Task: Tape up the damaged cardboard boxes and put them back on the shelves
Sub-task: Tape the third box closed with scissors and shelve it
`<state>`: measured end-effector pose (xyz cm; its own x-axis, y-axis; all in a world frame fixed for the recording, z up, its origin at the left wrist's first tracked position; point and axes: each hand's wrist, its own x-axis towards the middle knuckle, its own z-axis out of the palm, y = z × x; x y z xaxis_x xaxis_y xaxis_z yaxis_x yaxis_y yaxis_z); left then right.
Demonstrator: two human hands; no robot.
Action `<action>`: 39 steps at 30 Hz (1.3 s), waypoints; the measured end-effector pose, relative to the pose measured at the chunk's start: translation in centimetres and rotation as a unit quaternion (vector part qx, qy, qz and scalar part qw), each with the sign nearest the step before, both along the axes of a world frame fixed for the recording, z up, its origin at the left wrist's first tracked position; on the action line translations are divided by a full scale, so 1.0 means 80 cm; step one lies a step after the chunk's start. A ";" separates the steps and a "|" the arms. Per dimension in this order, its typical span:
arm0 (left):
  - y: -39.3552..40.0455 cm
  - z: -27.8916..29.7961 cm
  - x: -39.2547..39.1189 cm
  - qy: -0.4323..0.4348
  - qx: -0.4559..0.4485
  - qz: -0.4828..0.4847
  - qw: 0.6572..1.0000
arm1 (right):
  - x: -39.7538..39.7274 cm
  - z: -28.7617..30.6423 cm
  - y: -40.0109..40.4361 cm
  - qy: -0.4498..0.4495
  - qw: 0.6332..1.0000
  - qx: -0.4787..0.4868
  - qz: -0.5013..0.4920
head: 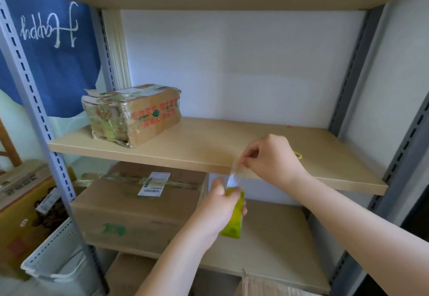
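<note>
My left hand (219, 205) grips a yellow-green roll of clear tape (234, 220) in front of the shelf unit. My right hand (269, 156) pinches the free end of the tape strip (234, 175), which stretches a short way up from the roll. A small battered cardboard box (132, 114), wrapped in crinkled clear tape with red and green print, sits at the left of the middle shelf (209, 147). A larger cardboard box (139, 207) with a white label sits on the lower shelf (274, 249).
Grey slotted uprights (34, 110) frame the shelves. A blue cloth (53, 47) hangs at the left. More boxes (21, 207) and a white crate (55, 256) stand at lower left. Another carton edge (260, 284) shows at the bottom. A small yellow-green object (298, 155) lies behind my right hand.
</note>
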<state>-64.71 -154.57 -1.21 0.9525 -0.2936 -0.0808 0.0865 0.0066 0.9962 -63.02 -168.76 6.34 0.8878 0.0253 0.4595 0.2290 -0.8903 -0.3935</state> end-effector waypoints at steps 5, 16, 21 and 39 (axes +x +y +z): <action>-0.016 -0.012 0.016 -0.014 0.078 0.050 0.996 | 0.028 -0.004 -0.001 0.026 0.999 -0.028 0.015; -0.022 -0.021 0.035 0.013 -0.013 0.045 0.999 | 0.050 -0.006 -0.012 0.022 0.985 -0.127 -0.116; -0.010 -0.017 0.017 -0.017 0.164 0.060 0.984 | 0.046 -0.028 0.001 0.009 0.981 -0.143 -0.128; 0.055 -0.104 -0.195 -0.082 0.085 -0.077 0.990 | -0.356 -0.185 -0.095 0.136 0.945 0.298 -0.024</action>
